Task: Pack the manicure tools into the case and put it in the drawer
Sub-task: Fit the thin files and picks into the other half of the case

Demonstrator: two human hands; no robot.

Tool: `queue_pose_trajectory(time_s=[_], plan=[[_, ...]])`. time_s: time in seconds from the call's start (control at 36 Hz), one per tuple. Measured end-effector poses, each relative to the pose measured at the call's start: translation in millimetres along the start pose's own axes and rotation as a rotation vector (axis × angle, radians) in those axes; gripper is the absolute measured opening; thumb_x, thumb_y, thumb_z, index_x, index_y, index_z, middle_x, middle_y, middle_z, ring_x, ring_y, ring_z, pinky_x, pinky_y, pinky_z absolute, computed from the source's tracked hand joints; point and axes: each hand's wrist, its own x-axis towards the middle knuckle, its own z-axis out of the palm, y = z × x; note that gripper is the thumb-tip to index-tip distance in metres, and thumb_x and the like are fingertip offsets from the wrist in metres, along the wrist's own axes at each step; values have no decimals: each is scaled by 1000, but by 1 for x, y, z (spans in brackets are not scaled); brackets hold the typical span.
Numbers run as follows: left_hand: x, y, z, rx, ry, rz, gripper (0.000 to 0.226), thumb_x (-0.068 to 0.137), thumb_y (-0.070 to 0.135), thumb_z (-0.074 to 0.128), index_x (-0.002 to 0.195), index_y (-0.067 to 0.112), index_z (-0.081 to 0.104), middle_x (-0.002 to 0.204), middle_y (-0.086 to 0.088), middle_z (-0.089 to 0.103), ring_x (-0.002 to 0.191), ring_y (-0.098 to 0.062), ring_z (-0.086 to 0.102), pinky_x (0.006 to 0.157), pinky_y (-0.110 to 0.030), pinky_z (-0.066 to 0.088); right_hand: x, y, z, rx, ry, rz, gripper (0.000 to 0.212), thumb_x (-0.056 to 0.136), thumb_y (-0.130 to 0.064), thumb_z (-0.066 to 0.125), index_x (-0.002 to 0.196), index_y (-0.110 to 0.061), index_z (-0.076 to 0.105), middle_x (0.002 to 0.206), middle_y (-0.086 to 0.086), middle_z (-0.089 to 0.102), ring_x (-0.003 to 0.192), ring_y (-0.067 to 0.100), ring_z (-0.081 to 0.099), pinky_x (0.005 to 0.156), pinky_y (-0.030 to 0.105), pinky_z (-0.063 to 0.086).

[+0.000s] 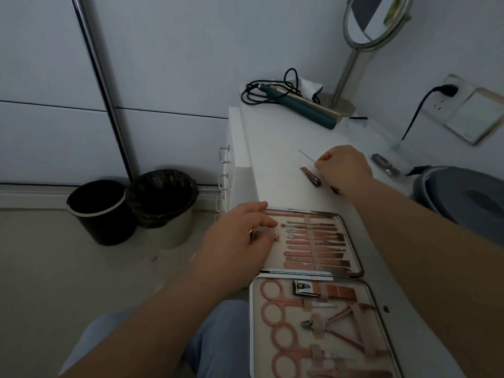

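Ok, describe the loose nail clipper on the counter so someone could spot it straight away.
Start at the open case on the white counter and look just beyond its far edge. The loose nail clipper lies bare on the counter beside the right hand. Unlike the clipper in the case, no strap holds it.

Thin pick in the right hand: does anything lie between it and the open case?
Yes. The loose nail clipper lies on the counter between the thin pick, pinched by the right hand, and the open case. Lifting over it should clear.
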Motion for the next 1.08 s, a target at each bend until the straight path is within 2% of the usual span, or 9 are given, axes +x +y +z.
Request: queue_pose_trajectory(time_s=[0.08,0.17,0.25,0.33,0.47,0.61,0.81,0.94,1.08], plan=[[-2,-4,1,-53,2,15,14,80,25,62,92,28,69,114,25,49,100,17,38,81,8,23,14,-1,0,-124,-46,-11,18,84,-21,52,82,-9,65,80,6,59,72,21,55,60,25,38],[-2,-8,2,-110,0,13,13,80,26,63,91,28,69,110,31,46,99,23,41,84,7,24,21,-4,0,-234,-69,-25,16,81,-12,48,68,-7,55,75,6,55,62,19,50,53,24,34],[-2,-11,4,-155,6,11,13,79,24,63,90,27,69,109,36,43,104,23,40,86,5,26,25,-9,0,-339,-55,-42,23,80,-7,46,58,-10,43,67,5,49,62,20,47,58,26,37],[-2,-13,5,-185,6,22,12,80,21,64,89,26,70,111,34,43,106,21,40,85,5,27,31,-13,2,-421,-30,-55,25,81,-7,48,57,-11,41,63,4,46,54,17,43,59,27,36],[-3,-15,4,-207,12,28,11,80,20,65,87,26,70,114,31,46,112,12,42,86,4,28,38,-18,6,-522,-15,-102,26,77,-9,53,55,-13,41,58,1,43,50,16,40,47,20,25],[-4,-16,5,-220,7,27,10,81,22,63,88,26,69,116,33,43,113,11,42,88,2,28,42,-20,6,-578,-41,-148,27,78,-11,54,54,-11,42,57,2,44,49,16,41,46,20,25],[-6,-12,5,-220,16,36,12,82,21,62,90,25,69,116,31,44,113,12,39,87,3,27,32,-13,1,-379,-59,-134,29,81,-20,52,54,-10,47,55,2,45,50,16,42,47,22,28],[-6,-8,2,-202,21,31,13,80,22,64,92,23,69,117,21,52,109,11,46,89,1,28,-1,-23,-11,-115,-17,-181,29,84,-25,51,77,-1,65,70,18,62,60,25,56,56,29,43],[-3,2,-5,-119,87,-17,39,75,42,50,110,31,60,99,36,43,103,7,37,88,-1,21,-71,-38,-23,197,-60,-315,15,82,-31,53,67,-30,57,70,-13,59,63,1,52,52,17,33]])
